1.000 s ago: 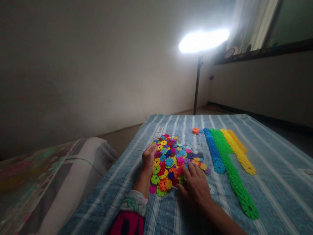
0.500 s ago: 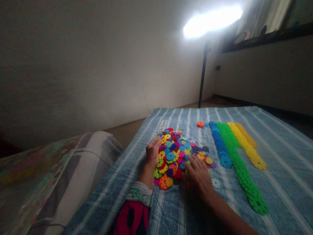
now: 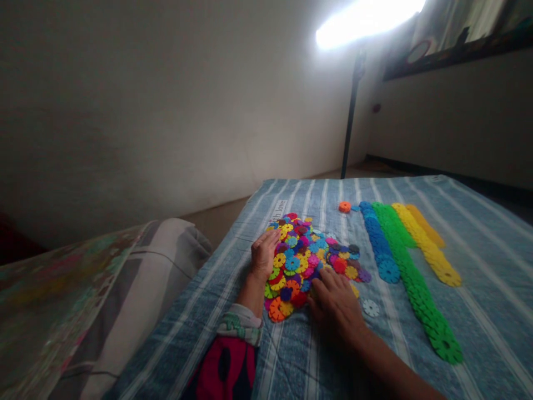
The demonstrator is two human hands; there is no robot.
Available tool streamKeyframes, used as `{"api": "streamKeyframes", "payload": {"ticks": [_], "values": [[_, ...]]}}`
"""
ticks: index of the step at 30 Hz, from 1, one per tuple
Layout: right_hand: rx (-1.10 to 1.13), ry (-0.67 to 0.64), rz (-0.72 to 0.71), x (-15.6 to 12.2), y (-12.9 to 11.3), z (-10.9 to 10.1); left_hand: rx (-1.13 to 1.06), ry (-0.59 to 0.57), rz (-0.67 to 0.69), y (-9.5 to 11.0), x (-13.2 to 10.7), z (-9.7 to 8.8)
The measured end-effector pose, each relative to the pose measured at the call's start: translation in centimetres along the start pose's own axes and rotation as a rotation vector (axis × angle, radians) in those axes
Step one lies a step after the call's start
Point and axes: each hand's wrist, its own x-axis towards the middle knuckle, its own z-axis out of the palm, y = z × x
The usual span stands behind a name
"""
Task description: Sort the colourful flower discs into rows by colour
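Note:
A heap of notched plastic discs [image 3: 292, 263] in many colours lies on the striped blue cloth. My left hand [image 3: 264, 256] rests along the heap's left edge, fingers stretched out and touching the discs. Over the near right part of the heap, my right hand [image 3: 336, 297] lies palm down with its fingers apart and slightly bent; what is under the fingertips is hidden. Just right of that hand sits a single white disc [image 3: 370, 308]. Overlapping rows of sorted discs run to the right: a blue row [image 3: 377, 241], a long green row [image 3: 410, 280] and a yellow row [image 3: 428, 244].
An orange row [image 3: 425, 225] lies beyond the yellow one. Near the far edge is a small orange stack [image 3: 345, 207]. The striped cloth [image 3: 491, 322] covers the work surface. A lit lamp on a pole [image 3: 352, 116] stands behind. Folded bedding [image 3: 166, 250] is at the left.
My right hand has shifted slightly over the discs, and a red disc now shows beyond its fingers. My left hand's fingers have straightened along the heap. The view has tilted a little.

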Motion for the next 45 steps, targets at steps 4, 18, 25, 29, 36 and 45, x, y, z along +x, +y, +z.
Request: {"api": "streamKeyframes", "payload": {"ticks": [4, 18, 25, 29, 36, 45], "values": [[0.026, 0.042, -0.053, -0.2, 0.0, 0.3, -0.01, -0.014, -0.012, 0.0, 0.1, -0.1], [0.121, 0.09, -0.316, 0.0, -1.8, 0.6, -0.048, -0.048, 0.005, -0.1, -0.2, 0.1], [0.109, 0.111, -0.286, 0.6, -0.9, 0.6, -0.057, -0.041, 0.002, -0.1, -0.2, 0.3], [0.123, 0.186, -0.289, 0.6, -0.6, 0.8, -0.064, -0.036, 0.001, -0.1, -0.2, 0.4], [0.048, 0.155, -0.174, 0.9, -0.7, 1.2, -0.037, -0.049, 0.005, -0.3, -0.1, 0.3], [0.069, 0.069, -0.177, 1.1, -0.6, 0.6, -0.012, -0.061, 0.013, -0.4, 0.0, 0.1]]}}
